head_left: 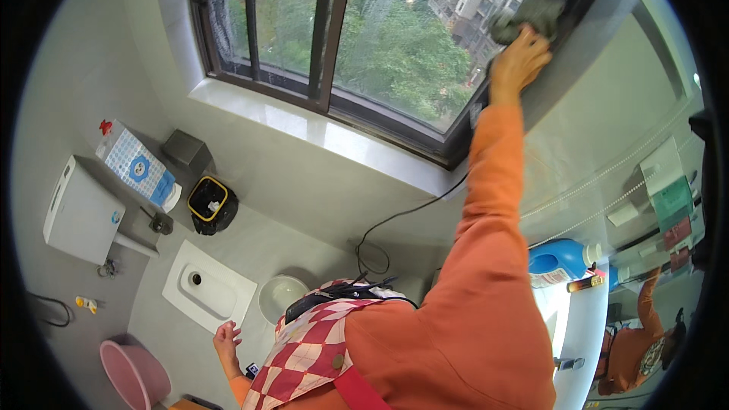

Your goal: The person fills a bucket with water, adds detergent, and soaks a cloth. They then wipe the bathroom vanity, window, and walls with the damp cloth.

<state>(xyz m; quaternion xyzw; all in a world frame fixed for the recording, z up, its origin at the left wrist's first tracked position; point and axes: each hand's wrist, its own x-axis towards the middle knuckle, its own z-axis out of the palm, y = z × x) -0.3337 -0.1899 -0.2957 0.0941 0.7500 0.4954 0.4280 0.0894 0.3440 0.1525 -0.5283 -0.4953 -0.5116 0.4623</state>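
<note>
My right hand (519, 64) is stretched up to the right side of the window, closed on a dark grey cloth (538, 14). The bunched cloth lies against the glass and the dark frame (328, 45) at the pane's right edge. Streaks and wet marks show on the window glass (395, 38). Low at my left side hangs my left hand (226, 342), with its fingers loosely bent and apart and nothing in them. A checked red and cream apron (304, 349) covers my front, over orange sleeves.
Below the window runs a pale sill (304, 125). A squat toilet (209, 285), a round basin (281, 298), a pink bucket (135, 374) and a black-lined bin (211, 205) stand on the floor. A cable (387, 220) hangs under the sill. At right, a blue bottle (558, 260) stands by a mirror (645, 319).
</note>
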